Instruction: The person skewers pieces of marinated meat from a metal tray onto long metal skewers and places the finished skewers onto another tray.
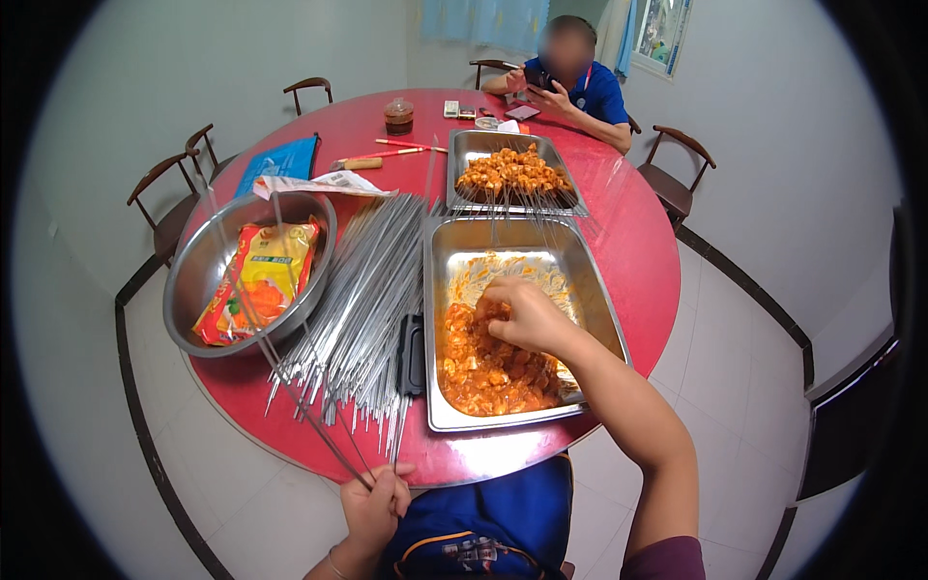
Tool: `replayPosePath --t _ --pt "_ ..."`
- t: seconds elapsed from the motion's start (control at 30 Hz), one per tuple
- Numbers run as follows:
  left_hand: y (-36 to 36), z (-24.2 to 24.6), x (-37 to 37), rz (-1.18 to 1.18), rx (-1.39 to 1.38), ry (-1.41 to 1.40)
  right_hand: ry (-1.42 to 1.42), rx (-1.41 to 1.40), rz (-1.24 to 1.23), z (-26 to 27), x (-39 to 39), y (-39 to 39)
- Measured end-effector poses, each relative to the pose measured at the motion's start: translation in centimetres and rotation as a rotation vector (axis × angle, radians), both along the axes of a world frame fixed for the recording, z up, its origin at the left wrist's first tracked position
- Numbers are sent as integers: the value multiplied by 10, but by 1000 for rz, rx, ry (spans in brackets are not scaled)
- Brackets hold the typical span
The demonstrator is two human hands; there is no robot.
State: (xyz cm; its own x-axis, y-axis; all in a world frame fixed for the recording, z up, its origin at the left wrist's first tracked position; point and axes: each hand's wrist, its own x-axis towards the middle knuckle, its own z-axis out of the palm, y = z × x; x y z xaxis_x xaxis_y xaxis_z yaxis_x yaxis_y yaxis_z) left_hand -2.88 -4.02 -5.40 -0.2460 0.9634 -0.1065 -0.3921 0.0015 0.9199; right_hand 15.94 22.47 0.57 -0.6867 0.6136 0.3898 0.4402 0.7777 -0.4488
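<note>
My left hand [375, 500] grips several long metal skewers [304, 413] by their lower ends at the table's front edge, and they slant up to the left. My right hand [525, 315] reaches into a deep steel tray [599, 304] with its fingers curled down into red-sauced meat pieces [493, 391]. Its fingertips are partly hidden, so whether they pinch a piece is unclear. Sauce smears the tray's far bottom. Behind it stands a second steel tray [464, 148] of loaded skewers [515, 174], their bare ends pointing toward me.
A heap of bare skewers [362, 290] lies left of the tray, near a black plastic object [412, 355]. A steel bowl [177, 308] holds yellow-and-red packets [268, 279]. Across the round red table [638, 239], a person [594, 94] holds a phone. A lidded cup [399, 117] stands far left.
</note>
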Motion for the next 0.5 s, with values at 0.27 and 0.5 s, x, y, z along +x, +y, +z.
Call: replayPosePath --t 0.27,0.5 --pt "32 -6 0 67 180 27 -275 -338 349 -2 -13 -18" --pt "33 -2 3 64 110 42 -224 -418 194 1 -12 -17"
